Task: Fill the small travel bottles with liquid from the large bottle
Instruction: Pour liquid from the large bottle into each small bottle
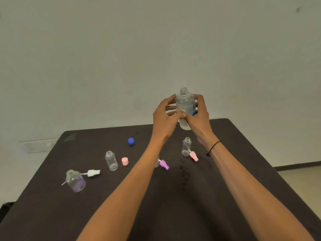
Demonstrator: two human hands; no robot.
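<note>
I hold the large clear bottle (185,101) upright above the far part of the table, its neck uncapped and pale liquid inside. My left hand (165,119) wraps its left side and my right hand (199,117) its right side. Its blue cap (131,141) lies on the table. Small clear travel bottles stand open below: one (186,146) under my right wrist, one (111,160) at centre left, a rounder one (75,180) at the near left. Another is mostly hidden behind my left forearm.
Loose tops lie on the dark table (173,206): a pink spray top (194,156), a purple spray top (164,164), a peach cap (124,161) and a white pump top (93,173). A pale wall stands behind the table's far edge.
</note>
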